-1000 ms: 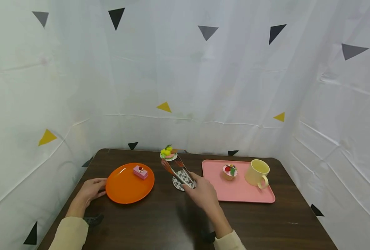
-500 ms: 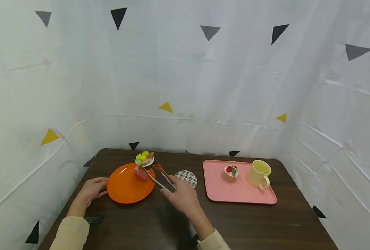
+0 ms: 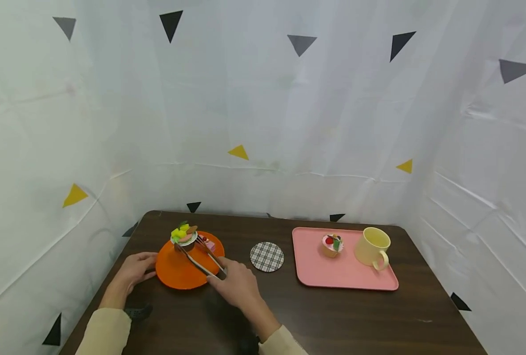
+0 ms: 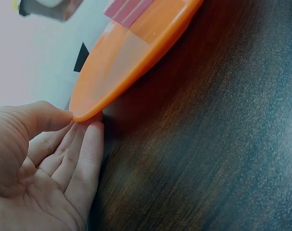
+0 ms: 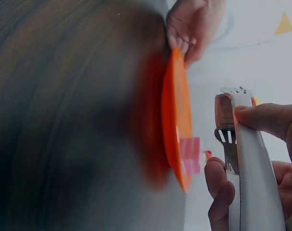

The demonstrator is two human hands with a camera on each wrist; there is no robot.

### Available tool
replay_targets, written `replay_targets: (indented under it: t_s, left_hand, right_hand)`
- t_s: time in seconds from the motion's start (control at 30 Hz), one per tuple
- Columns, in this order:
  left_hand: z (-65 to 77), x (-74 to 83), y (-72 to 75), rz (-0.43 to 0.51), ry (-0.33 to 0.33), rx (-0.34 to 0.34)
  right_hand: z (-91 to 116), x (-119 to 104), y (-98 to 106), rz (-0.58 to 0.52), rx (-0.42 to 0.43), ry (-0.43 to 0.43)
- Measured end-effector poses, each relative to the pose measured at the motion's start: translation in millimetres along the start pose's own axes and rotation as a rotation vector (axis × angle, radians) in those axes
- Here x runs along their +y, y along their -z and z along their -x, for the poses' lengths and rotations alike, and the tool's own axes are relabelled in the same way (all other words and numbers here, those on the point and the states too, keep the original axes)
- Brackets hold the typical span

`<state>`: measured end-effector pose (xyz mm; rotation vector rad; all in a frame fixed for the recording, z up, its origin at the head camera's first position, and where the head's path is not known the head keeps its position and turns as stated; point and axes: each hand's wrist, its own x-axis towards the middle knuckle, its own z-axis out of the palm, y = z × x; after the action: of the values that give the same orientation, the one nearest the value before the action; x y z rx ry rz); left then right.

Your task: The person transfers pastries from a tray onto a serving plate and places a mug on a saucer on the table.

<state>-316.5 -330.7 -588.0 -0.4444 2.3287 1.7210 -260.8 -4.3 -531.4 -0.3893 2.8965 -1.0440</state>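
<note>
In the head view my left hand (image 3: pixel 131 270) is at the left edge of the orange plate (image 3: pixel 178 273). The left wrist view shows its thumb and fingers (image 4: pixel 91 144) pinching the plate's rim. My right hand (image 3: pixel 238 286) grips metal tongs (image 3: pixel 195 262). Between the tong ends is a toy dessert cup (image 3: pixel 184 235) with yellow fruit pieces on top, held above the far part of the plate. A pink cake slice (image 5: pixel 190 155) with a red topping sits on the plate, partly hidden behind the tongs in the head view.
A round checked coaster (image 3: pixel 267 256) lies mid-table. To its right, a pink tray (image 3: pixel 334 276) bears a cupcake (image 3: pixel 331 245) and a yellow mug (image 3: pixel 371 246). White curtains with triangles (image 3: pixel 238 152) surround the dark wooden table (image 3: pixel 347 320).
My right hand has carried the dessert cup in the tongs leftward, from behind the coaster to above the orange plate. My left hand has stayed at the plate's rim.
</note>
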Motion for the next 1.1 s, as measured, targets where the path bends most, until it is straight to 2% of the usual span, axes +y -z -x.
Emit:
replay_targets:
  t_s: [0.3,0.47,0.77,1.1]
  left_hand:
    - [-1.3,0.7,1.7,-0.002,0.006,0.001]
    - [-3.5,0.2,2.0,0.006,0.005,0.009]
    - [-2.9,-0.9,-1.4,0.023,0.010,-0.002]
    - [-2.3,-1.7,2.3,0.012,-0.012,-0.007]
  right_hand:
    - [-10,-6,-15,0.051,-0.050,-0.018]
    - [-15,-10,-20,0.058,-0.073,0.000]
    - [-20,-12,-29,0.115,-0.082,-0.028]
    - [-20,-20,-27,0.162,-0.089,-0.045]
